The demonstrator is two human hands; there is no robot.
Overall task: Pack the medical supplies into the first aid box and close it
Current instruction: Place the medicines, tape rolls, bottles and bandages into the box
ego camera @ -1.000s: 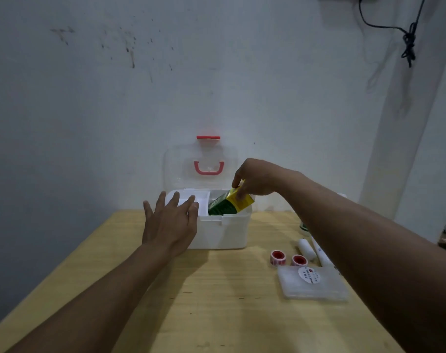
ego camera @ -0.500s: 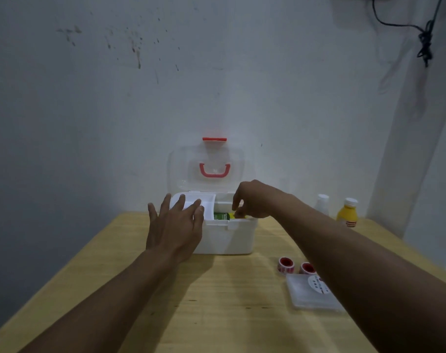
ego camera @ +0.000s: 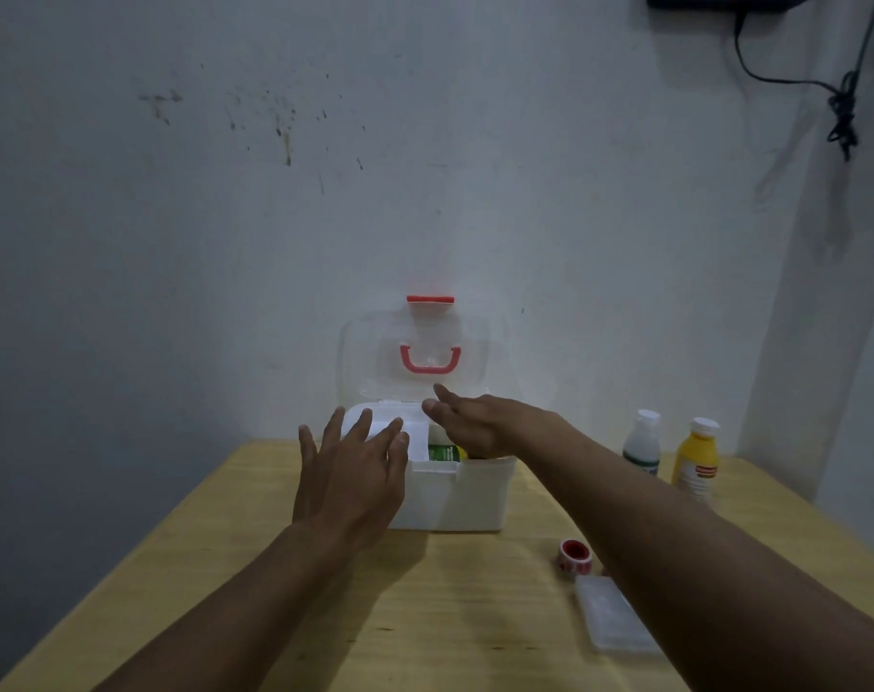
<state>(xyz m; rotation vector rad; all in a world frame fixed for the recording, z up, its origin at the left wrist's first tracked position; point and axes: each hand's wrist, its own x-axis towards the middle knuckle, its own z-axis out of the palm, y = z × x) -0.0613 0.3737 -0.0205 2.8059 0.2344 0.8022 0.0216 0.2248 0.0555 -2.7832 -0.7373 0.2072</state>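
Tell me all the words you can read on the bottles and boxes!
No words here can be read.
On the yellow bottle: a red band on the label, print too blurred.
On the white bottle: a green label, too blurred.
On the green box inside the first aid box: pale marks, too small.
On the tape roll: red and white marks, unreadable.
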